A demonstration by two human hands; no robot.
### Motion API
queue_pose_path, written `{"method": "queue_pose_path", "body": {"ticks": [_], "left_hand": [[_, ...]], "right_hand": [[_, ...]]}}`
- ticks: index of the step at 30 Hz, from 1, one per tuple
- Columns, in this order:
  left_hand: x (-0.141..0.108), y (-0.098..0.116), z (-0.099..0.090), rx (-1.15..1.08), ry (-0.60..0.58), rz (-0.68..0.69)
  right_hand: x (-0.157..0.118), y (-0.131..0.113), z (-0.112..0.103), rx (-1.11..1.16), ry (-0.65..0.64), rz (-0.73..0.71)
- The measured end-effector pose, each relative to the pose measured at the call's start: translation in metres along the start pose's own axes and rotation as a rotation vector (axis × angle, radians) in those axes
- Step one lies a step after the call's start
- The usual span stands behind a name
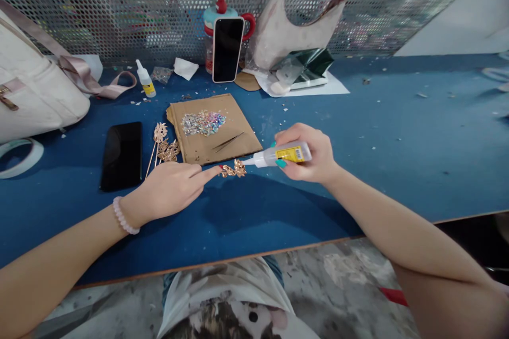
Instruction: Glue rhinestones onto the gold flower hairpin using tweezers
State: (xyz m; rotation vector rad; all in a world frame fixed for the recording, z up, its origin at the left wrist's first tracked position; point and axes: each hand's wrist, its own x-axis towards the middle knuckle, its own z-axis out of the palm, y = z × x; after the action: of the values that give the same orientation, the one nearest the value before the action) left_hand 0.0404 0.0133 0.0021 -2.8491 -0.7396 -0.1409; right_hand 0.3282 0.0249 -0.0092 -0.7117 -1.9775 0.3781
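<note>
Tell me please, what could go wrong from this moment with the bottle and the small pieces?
The right hand holds the bottle with its nozzle at the gold ornament, near the left index finger, so any liquid coming out might reach that finger.
The loose shiny bits lie uncovered on the cardboard; a bump could scatter them.

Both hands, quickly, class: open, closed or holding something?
Left hand: touching gold floral ornament; grip unclear.
Right hand: closed, holding yellow-labelled squeeze bottle.
</note>
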Motion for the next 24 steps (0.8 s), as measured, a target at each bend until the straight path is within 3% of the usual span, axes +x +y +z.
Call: {"method": "queue_pose_path", "body": {"ticks": [9,16,24], "left_hand": [[0.0000,-0.0002,0.0023,0.005,0.006,0.021],[0.0005,-0.0006,0.0012,-0.007,-0.022,0.009],[0.0005,-0.0003,0.0016,0.003,0.015,0.022]], "right_hand": [[0.0007,-0.0020,0.0008,-0.034,0.000,-0.022],[0.0059,-0.0062,-0.0036,-0.062,0.087,-0.030],[0.0044,-0.0055,-0.0007,-0.022,0.031,-0.037]]}}
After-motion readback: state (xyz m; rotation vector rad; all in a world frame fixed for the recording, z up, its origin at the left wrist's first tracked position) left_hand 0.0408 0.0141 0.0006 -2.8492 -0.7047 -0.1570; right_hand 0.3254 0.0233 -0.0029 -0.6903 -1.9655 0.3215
